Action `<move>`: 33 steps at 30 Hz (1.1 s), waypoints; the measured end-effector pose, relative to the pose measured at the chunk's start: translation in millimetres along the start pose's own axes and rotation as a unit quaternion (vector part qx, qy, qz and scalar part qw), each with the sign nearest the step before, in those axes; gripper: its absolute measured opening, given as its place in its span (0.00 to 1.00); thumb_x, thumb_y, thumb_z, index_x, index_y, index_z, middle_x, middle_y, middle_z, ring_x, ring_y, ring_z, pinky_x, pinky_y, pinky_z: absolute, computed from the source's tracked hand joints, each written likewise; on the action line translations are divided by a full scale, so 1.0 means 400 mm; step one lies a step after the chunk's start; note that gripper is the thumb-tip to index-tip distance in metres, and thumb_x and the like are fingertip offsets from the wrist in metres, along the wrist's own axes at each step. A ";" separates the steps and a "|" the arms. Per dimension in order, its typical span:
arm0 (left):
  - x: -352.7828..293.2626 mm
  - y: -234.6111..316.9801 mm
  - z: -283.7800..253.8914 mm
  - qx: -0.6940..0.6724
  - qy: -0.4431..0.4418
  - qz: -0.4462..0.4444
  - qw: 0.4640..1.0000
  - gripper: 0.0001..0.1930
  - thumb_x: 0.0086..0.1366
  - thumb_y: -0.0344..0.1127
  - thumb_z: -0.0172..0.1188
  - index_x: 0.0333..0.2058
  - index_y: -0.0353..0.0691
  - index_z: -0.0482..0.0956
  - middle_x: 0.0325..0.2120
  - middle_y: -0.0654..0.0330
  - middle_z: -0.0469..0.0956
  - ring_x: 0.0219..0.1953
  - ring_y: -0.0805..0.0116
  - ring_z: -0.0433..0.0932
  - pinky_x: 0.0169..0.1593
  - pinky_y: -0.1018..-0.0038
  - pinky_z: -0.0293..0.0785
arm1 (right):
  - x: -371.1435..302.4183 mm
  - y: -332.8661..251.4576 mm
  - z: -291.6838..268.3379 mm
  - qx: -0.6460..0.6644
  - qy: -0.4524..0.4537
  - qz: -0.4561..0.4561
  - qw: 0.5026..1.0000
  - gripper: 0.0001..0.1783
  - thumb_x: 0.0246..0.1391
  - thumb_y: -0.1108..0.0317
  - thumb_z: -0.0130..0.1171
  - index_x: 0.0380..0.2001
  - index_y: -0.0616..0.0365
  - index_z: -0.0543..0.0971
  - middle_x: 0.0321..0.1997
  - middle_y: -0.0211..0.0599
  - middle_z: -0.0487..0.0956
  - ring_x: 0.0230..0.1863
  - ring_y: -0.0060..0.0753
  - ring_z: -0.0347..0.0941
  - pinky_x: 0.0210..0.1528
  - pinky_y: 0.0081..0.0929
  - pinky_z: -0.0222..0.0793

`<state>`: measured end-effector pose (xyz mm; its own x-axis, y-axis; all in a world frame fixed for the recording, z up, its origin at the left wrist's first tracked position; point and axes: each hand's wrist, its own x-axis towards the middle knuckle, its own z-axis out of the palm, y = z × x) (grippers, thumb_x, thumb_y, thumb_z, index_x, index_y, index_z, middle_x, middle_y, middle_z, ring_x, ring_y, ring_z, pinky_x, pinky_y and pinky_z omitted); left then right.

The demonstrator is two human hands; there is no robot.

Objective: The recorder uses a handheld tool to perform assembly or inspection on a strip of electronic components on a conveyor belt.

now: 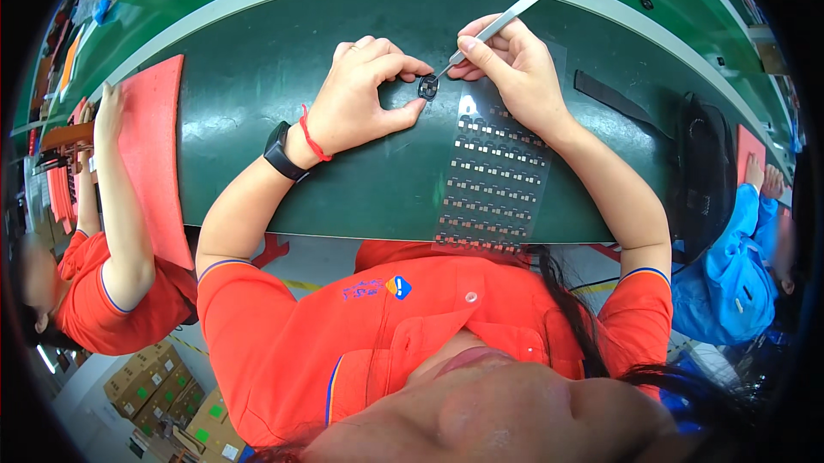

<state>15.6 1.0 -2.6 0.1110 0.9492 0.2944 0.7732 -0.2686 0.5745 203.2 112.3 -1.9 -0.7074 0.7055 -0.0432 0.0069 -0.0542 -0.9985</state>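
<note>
My left hand (365, 90) pinches a small round black part (428, 86) between thumb and index finger, just above the dark green table (249, 111). In my right hand (515, 64) is a slim silver-white pointed tool (521, 6), gripped like a pen. Its thin tip reaches down to the round part and appears to touch it; whether it holds anything is too small to tell. Below my right hand lies a clear sheet (492, 173) bearing rows of small dark and pale pieces, partly covered by that hand and overhanging the table's near edge.
A black strip (620, 103) and a black bag (705, 175) lie on the right. To the left is a red mat (154, 145), with a co-worker in red (112, 300) beside it. Another person in blue (725, 274) sits at right. Cardboard boxes (154, 381) stand lower left.
</note>
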 end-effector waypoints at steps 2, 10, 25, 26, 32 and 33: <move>0.000 -0.001 0.000 0.000 0.000 0.004 1.000 0.15 0.46 0.35 0.66 0.36 0.48 0.81 0.25 0.69 0.72 0.34 0.70 0.70 0.43 0.72 0.59 | 0.000 0.001 0.001 0.003 -0.001 0.002 1.000 0.12 0.60 0.68 0.54 0.43 0.64 0.70 0.35 0.39 0.78 0.36 0.28 0.79 0.39 0.19 0.74; -0.003 -0.002 0.005 -0.001 0.007 0.008 1.000 0.15 0.45 0.35 0.65 0.36 0.48 0.81 0.25 0.69 0.72 0.33 0.70 0.70 0.42 0.72 0.59 | -0.003 0.000 0.002 -0.013 -0.002 -0.001 1.000 0.12 0.60 0.68 0.54 0.43 0.64 0.71 0.35 0.38 0.78 0.36 0.26 0.78 0.39 0.19 0.73; -0.002 -0.001 0.003 0.000 0.003 0.006 1.000 0.14 0.46 0.35 0.66 0.35 0.48 0.81 0.25 0.69 0.72 0.33 0.70 0.70 0.42 0.73 0.59 | -0.005 0.007 0.006 -0.026 0.003 -0.009 1.000 0.12 0.59 0.67 0.55 0.43 0.64 0.71 0.35 0.37 0.77 0.35 0.24 0.78 0.38 0.18 0.73; -0.001 -0.001 0.003 0.003 0.001 0.007 1.000 0.14 0.46 0.36 0.66 0.35 0.48 0.81 0.25 0.69 0.72 0.33 0.70 0.70 0.42 0.73 0.59 | -0.005 0.008 0.006 -0.025 0.004 -0.009 1.000 0.12 0.59 0.67 0.55 0.43 0.64 0.71 0.35 0.37 0.77 0.35 0.24 0.78 0.38 0.18 0.73; -0.001 -0.003 0.003 0.002 0.000 0.008 1.000 0.15 0.45 0.36 0.67 0.36 0.47 0.81 0.25 0.69 0.72 0.34 0.70 0.70 0.42 0.72 0.59 | -0.010 0.010 0.009 -0.032 0.005 -0.019 0.999 0.12 0.59 0.68 0.55 0.43 0.64 0.70 0.35 0.37 0.77 0.36 0.24 0.77 0.39 0.18 0.73; -0.001 -0.003 0.003 0.002 -0.001 0.008 1.000 0.15 0.45 0.36 0.67 0.36 0.47 0.81 0.25 0.69 0.72 0.34 0.70 0.70 0.42 0.72 0.59 | -0.010 0.010 0.010 -0.033 0.004 -0.022 0.999 0.12 0.60 0.68 0.54 0.43 0.63 0.70 0.35 0.37 0.77 0.36 0.24 0.77 0.39 0.19 0.73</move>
<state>15.1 1.2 -4.3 0.1249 0.9452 0.3018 0.7739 -0.2831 0.5665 203.4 106.4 -5.4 -0.7023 0.7119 0.0012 0.0224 0.0238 -0.9995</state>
